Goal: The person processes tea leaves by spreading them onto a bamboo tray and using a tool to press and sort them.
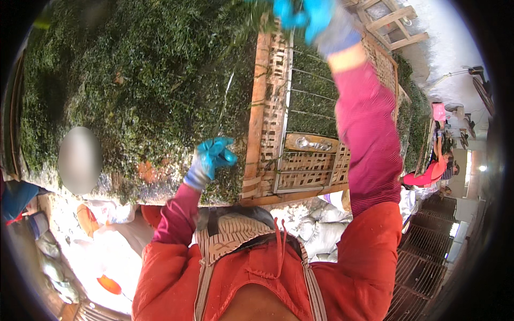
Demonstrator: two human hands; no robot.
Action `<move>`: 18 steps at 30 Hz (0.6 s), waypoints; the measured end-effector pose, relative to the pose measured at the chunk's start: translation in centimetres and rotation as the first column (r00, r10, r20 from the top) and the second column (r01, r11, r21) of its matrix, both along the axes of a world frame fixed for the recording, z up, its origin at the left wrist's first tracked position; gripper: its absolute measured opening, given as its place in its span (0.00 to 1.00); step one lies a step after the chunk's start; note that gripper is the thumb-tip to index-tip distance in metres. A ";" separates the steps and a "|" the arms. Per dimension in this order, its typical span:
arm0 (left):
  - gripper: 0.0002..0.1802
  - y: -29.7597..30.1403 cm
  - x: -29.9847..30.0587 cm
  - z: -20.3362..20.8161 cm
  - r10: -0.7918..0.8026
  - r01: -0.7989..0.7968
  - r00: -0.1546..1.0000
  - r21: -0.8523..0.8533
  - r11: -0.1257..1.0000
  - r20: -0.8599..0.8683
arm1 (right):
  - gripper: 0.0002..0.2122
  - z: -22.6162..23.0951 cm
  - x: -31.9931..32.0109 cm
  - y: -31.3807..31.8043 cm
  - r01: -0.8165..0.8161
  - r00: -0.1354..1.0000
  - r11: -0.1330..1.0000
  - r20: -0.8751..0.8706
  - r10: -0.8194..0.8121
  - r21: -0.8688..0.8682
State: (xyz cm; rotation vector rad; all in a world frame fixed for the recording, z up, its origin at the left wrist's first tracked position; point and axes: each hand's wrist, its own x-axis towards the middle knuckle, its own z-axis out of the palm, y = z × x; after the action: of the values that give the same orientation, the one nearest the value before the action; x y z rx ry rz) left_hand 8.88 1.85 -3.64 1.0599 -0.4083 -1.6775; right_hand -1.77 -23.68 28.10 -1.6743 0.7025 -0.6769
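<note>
My left hand [215, 156], in a teal-coated glove with a grey cuff, hovers at the near side of a wide heap of dark green, leafy, tangled strands [155, 80]. Its fingers are half bent and apart, with nothing visible between them. At the far end of a lattice tray [267, 96] with a wooden edge, my right hand [302, 16] is stretched out and smeared by motion. Loose green wisps show beside it, but whether it holds any is hidden by the blur. A metal frame [284, 115] with thin cross wires lies on the tray, green strands inside it. Its wooden bar [312, 143] carries a metal handle.
A wooden frame [393, 24] lies at the far right. Farther right, a person in red [431, 171] is at another green-covered surface. Slatted racks [428, 235] stand at the lower right. White sacks [324, 232] and an orange round thing [110, 284] lie below the table.
</note>
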 end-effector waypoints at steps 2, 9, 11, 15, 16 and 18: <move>0.27 3.2 -1.7 0.7 0.056 -0.079 0.921 -0.044 0.996 -0.387 | 0.19 -7.2 -2.5 2.6 0.002 0.987 0.985 -0.157 0.025 0.171; 0.31 4.4 -4.2 4.6 -0.156 0.182 0.893 0.022 0.983 -0.422 | 0.19 -24.7 -10.1 18.0 0.000 0.989 0.575 0.085 -0.121 0.818; 0.28 4.8 -6.0 6.6 -0.330 0.356 0.893 0.032 0.934 -0.306 | 0.20 -24.3 -9.5 19.7 -0.127 0.949 0.396 0.228 -0.218 0.909; 0.26 7.7 -8.0 2.5 -0.439 0.411 0.871 -0.162 0.897 -0.220 | 0.18 -21.1 -12.8 21.2 -0.067 0.989 0.964 0.146 0.030 0.258; 0.31 7.1 -8.5 3.3 -0.395 0.340 0.821 -0.202 0.918 -0.413 | 0.17 -19.4 -13.9 21.6 -0.105 0.994 0.872 0.088 0.072 0.478; 0.41 6.5 -9.8 1.3 -0.464 0.074 0.553 -0.514 0.855 -0.692 | 0.15 -16.0 -16.2 22.6 -0.030 0.989 0.553 -0.055 0.136 0.832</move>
State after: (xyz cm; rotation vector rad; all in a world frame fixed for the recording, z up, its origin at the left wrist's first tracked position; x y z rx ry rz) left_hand -0.93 8.32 -2.30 -0.1853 -0.3208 -2.0274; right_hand -17.95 -1.05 12.11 -0.8285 0.8414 -0.0974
